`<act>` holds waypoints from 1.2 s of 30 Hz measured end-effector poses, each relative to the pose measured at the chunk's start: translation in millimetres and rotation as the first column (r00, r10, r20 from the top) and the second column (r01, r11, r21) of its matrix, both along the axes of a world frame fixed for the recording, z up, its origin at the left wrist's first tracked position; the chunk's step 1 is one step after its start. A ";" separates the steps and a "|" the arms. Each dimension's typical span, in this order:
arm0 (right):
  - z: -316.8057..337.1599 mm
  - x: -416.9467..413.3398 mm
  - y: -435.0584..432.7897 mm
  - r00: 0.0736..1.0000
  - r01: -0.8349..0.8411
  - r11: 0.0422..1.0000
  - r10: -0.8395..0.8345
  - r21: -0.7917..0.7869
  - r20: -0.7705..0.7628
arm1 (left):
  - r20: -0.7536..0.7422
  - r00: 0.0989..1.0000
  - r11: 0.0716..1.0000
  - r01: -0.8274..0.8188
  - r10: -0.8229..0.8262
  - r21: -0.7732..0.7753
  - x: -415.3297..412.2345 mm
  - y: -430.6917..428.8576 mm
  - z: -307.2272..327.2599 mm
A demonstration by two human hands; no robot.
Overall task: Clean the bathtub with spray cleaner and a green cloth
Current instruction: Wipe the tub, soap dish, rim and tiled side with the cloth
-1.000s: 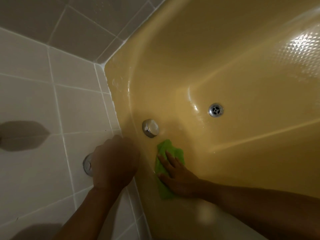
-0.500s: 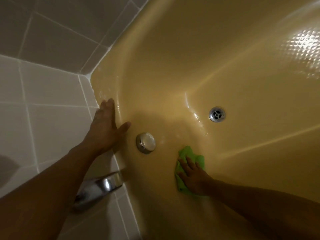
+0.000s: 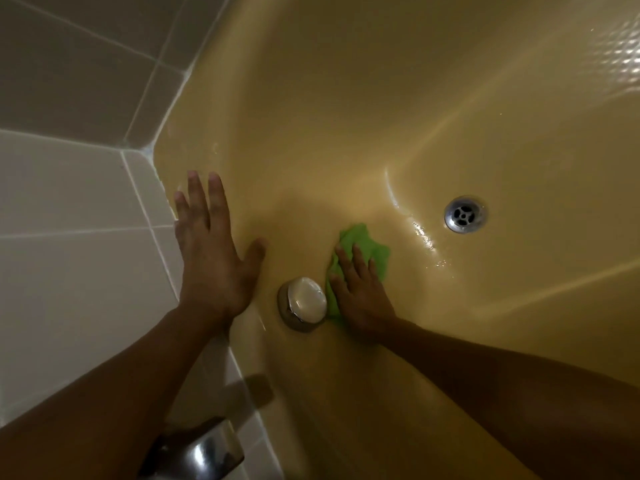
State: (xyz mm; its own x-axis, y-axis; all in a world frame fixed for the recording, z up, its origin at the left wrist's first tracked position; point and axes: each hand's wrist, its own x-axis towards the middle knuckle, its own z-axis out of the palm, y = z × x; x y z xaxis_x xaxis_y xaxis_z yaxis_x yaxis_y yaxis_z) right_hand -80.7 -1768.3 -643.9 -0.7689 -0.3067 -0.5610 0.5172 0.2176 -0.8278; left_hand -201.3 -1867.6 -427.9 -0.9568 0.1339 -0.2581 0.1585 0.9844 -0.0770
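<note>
- Two bare hands are at work at one end of a glossy mustard-yellow bathtub [image 3: 346,116], seen from above.
- The right hand [image 3: 363,292] lies flat, fingers spread, palm down on a crumpled bright green cloth [image 3: 367,245]; it presses the cloth against the tub's end wall rather than gripping it, and no finger curls round it.
- The green cloth sticks out beyond the fingertips toward the tub floor, and its near edge lies just beside a round chrome overflow cap [image 3: 303,304] set in the end wall; whether they touch I cannot tell.
- The left hand [image 3: 214,258] is wide open and holds nothing, its palm resting on the tub's rim near the corner where the rim meets the pale wall tiles [image 3: 69,265], thumb pointing toward the overflow cap.
- A round chrome drain with holes [image 3: 465,214] sits in the tub floor, well apart from the cloth; wet glints lie between them.
- A chrome tap spout [image 3: 204,452] shows at the bottom edge, under the left forearm.
- Darker grey tiles [image 3: 86,64] line the other wall at the tub's corner.
</note>
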 end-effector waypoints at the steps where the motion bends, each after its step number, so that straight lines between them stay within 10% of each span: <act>1: 14.5 -0.2 3.2 0.999 0.035 0.999 -0.036 -0.033 -0.020 | -0.003 1.000 1.000 0.007 -0.007 -0.001 -1.0 -0.7 -0.7; 8: 36.3 47.6 34.3 0.972 -0.054 0.994 0.031 -0.092 -0.232 | -0.020 1.000 1.000 0.014 -0.013 0.010 -2.9 1.6 -2.1; 36: 39.8 -112.8 -29.1 0.987 0.137 0.990 -0.133 -0.044 0.085 | -0.086 0.996 0.996 -0.022 0.029 0.088 -5.1 -1.7 -9.9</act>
State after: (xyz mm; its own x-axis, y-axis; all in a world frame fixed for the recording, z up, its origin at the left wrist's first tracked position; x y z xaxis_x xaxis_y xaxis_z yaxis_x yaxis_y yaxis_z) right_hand -193.5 -1797.4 -604.1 -0.7572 -0.2321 -0.6105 0.6056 0.1007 -0.7894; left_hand -206.4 -1869.3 -437.9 -0.9785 0.1275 -0.1621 0.1297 0.9915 -0.0034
